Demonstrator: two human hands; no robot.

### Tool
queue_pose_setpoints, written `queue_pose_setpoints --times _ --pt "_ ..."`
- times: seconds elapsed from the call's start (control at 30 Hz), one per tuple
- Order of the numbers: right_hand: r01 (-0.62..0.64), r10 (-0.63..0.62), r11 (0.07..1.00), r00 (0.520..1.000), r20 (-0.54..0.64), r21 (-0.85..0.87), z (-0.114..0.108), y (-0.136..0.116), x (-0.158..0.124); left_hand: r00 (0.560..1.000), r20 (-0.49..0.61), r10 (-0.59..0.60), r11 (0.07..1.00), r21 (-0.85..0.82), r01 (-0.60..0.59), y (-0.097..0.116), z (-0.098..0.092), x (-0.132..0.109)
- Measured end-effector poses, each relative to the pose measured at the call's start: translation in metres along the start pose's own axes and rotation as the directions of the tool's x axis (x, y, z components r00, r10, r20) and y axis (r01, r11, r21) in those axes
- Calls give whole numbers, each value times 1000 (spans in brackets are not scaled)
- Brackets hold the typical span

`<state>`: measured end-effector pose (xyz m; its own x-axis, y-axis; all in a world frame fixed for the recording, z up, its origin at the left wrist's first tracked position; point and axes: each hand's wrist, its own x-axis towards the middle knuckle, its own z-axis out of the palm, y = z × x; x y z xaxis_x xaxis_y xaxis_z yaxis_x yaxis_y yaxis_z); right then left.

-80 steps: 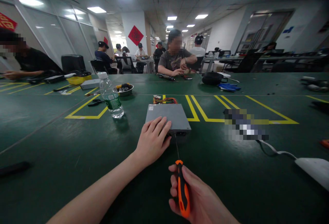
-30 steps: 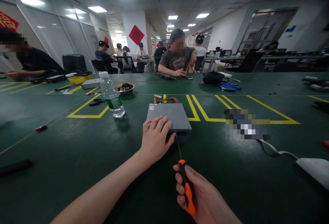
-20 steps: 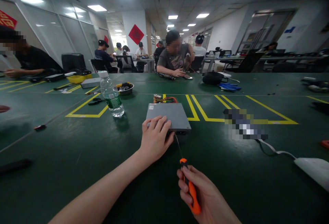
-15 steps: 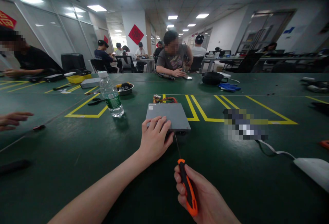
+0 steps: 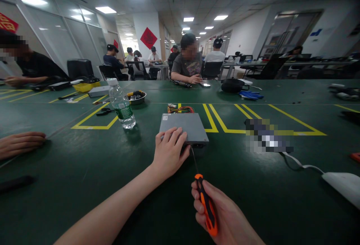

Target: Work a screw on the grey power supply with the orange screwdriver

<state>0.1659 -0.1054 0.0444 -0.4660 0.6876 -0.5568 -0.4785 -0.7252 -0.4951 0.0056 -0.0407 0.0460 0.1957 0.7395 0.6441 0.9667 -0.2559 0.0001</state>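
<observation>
A flat grey metal box point(image 5: 188, 125) lies on the green table point(image 5: 84, 170), with coloured wires point(image 5: 180, 108) at its far end. My left hand point(image 5: 169, 152) rests on the box's near left corner, fingers spread flat on the lid. My right hand point(image 5: 222, 215) is closed round the orange and black handle of a screwdriver point(image 5: 204, 202). The thin shaft runs up to the box's near face, beside my left thumb. The tip is too small to make out.
A water bottle point(image 5: 120, 104) stands left of the box. A metal bowl point(image 5: 137, 97), scissors and a yellow tray point(image 5: 84, 86) lie further back. Another person's hand point(image 5: 21, 143) lies on the table at left. A white device with a cable point(image 5: 341, 187) is at right. People sit opposite.
Another person's hand has come in from the left edge and now lies on the table. My right hand has turned the screwdriver slightly; my left hand stays on the box.
</observation>
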Motion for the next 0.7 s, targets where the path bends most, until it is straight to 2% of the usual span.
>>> queue_pose_setpoints --times 0.1,0.3,0.53,0.7 --pt "-25 25 1000 1000 0 7 1 0 0 1000 8 -6 1000 9 6 0 0 0" --pt "86 -86 996 996 -4 -26 0 -1 0 1000 7 -1 1000 5 1 -1 1 -1" --pt "-37 36 999 999 -24 -18 0 -3 2 1000 4 -12 1000 -11 13 -1 0 0" --pt "59 -59 998 998 2 -25 -1 -2 2 1000 -6 -14 1000 -12 14 -1 0 0"
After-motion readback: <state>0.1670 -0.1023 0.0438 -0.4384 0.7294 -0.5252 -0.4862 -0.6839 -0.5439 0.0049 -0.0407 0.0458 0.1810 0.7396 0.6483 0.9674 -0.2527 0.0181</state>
